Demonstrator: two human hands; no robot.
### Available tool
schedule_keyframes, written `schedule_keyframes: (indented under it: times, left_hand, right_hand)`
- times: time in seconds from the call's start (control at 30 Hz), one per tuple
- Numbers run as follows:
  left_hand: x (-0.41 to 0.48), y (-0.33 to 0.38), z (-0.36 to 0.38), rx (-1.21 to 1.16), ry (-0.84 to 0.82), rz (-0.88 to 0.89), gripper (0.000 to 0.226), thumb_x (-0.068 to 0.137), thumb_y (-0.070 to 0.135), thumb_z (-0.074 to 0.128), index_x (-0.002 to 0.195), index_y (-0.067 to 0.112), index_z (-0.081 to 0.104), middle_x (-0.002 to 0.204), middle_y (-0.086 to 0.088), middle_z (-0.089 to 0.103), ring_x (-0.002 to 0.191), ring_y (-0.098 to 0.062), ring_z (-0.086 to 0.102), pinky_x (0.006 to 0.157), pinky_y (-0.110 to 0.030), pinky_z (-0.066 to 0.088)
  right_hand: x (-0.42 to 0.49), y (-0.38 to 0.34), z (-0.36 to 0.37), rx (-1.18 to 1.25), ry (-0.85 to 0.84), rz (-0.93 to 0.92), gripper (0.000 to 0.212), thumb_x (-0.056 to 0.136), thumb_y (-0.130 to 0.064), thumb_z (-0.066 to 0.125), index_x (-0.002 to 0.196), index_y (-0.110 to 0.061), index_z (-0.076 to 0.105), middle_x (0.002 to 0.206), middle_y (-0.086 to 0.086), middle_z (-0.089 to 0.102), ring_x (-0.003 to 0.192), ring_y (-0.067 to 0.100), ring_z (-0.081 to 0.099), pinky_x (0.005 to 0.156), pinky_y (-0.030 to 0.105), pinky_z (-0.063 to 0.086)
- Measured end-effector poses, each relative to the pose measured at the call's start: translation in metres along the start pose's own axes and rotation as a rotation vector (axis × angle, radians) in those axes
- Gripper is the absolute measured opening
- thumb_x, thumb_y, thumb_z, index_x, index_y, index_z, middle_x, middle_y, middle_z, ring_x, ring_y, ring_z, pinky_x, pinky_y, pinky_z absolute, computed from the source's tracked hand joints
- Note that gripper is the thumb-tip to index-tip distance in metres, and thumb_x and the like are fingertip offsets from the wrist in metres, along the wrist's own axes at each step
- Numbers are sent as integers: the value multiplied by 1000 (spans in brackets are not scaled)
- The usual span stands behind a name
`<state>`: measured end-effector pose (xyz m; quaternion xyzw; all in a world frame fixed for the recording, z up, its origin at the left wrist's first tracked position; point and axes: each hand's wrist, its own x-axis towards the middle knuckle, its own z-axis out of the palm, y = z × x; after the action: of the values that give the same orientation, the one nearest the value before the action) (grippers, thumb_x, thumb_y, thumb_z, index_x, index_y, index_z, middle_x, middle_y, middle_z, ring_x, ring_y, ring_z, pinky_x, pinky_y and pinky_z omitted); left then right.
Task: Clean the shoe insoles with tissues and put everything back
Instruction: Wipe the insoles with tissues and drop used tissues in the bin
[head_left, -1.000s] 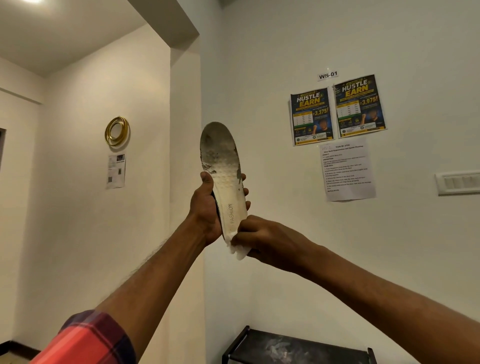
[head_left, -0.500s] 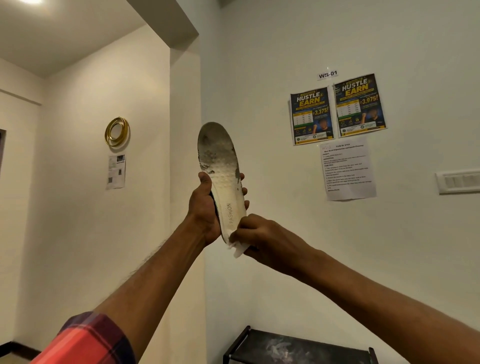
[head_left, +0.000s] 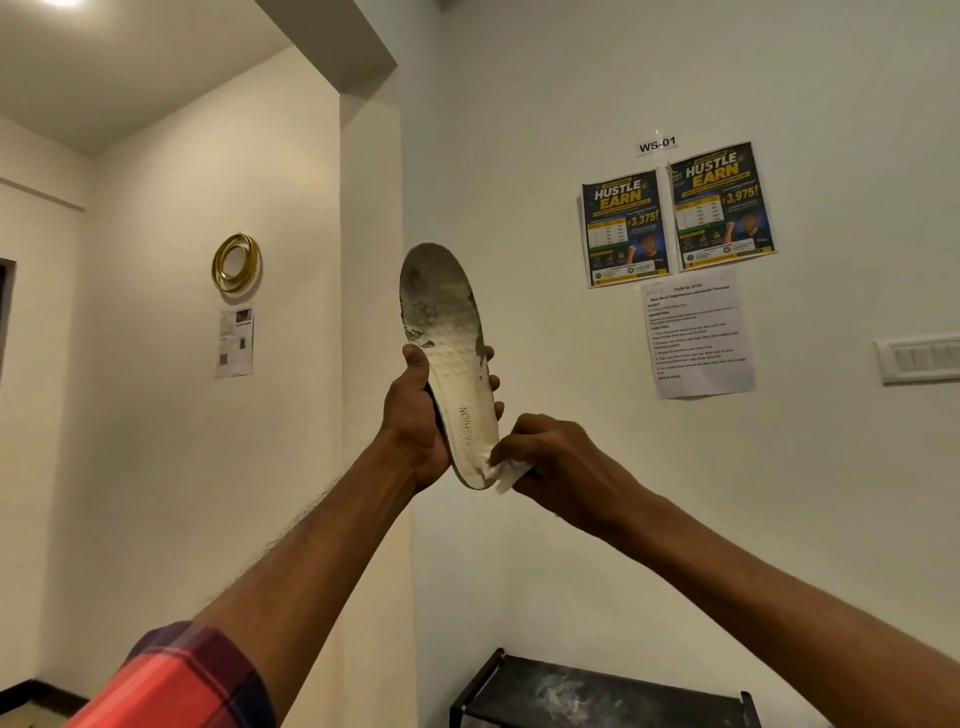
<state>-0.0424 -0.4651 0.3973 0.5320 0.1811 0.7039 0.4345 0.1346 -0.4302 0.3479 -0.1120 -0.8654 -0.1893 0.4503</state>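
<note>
Jutting up from left hand (head_left: 415, 415) — insole (head_left: 447, 332), tissue (head_left: 506, 475) at heel.

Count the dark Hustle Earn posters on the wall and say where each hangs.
2. The left poster and the right poster hang side by side below the WS-01 label, above a white printed sheet.

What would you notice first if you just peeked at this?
A dirty grey insole held upright in the middle, gripped by the left hand. The right hand presses a white tissue against its lower end. Two dark posters hang on the wall to the right.
</note>
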Motion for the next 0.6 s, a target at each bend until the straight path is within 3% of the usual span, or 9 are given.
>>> schedule_keyframes:
  times: [0.1, 0.17, 0.3, 0.4, 0.47, 0.53, 0.6]
  left_hand:
    - [3, 1, 2, 15, 7, 3, 79, 100, 70, 17, 125, 15, 67, 128, -9, 68, 109, -29, 60, 95, -48, 51]
    - [2, 0, 3, 31, 8, 2, 78, 100, 70, 16, 126, 15, 67, 131, -10, 67, 109, -29, 60, 94, -47, 51]
    - [0, 1, 4, -7, -10, -6, 79, 100, 70, 18, 132, 13, 63, 139, -12, 63, 112, -29, 58, 101, -50, 48]
    - [2, 2, 6, 8, 2, -3, 79, 101, 69, 18, 126, 13, 67, 131, -11, 67, 111, -30, 58, 98, -48, 50]
    - [0, 1, 7, 13, 6, -6, 79, 101, 69, 18, 122, 13, 69, 127, -10, 68, 110, -30, 59, 96, -48, 50]
    - [-1, 0, 7, -5, 5, -10, 78, 101, 68, 17, 122, 14, 69, 126, -10, 68, 108, -29, 60, 93, -48, 52]
    - [-1, -1, 8, -22, 2, -13, 77, 102, 67, 17, 127, 13, 66, 127, -11, 68, 106, -28, 61, 87, -46, 57]
  right_hand:
    - [-3, -7, 5, -29, -14, -53, 28, 80, -13, 81, 107, -16, 74, 110, 10, 67, 95, 27, 68, 75, 16, 53]
    - [-7, -12, 8, -20, -56, -111, 29, 81, -13, 80, 109, -17, 73, 119, 11, 66, 105, 28, 65, 82, 20, 55]
    - [-6, 1, -1, -15, 44, 21, 27, 81, -16, 81, 107, -17, 75, 103, 7, 68, 88, 24, 67, 69, 26, 57]
    - [-10, -6, 4, -103, -30, -58, 32, 80, -16, 82, 110, -17, 71, 109, 9, 66, 93, 25, 67, 77, 9, 43]
    - [-11, -10, 5, -150, -72, -140, 35, 80, -16, 82, 112, -16, 69, 115, 13, 65, 99, 28, 66, 80, 12, 42]
    - [-5, -5, -1, -108, 12, -72, 30, 80, -15, 81, 108, -14, 71, 108, 14, 66, 94, 29, 67, 75, 14, 50]
    - [1, -1, -6, -66, 108, -21, 23, 80, -13, 81, 102, -12, 73, 99, 12, 65, 85, 29, 65, 64, 32, 58]
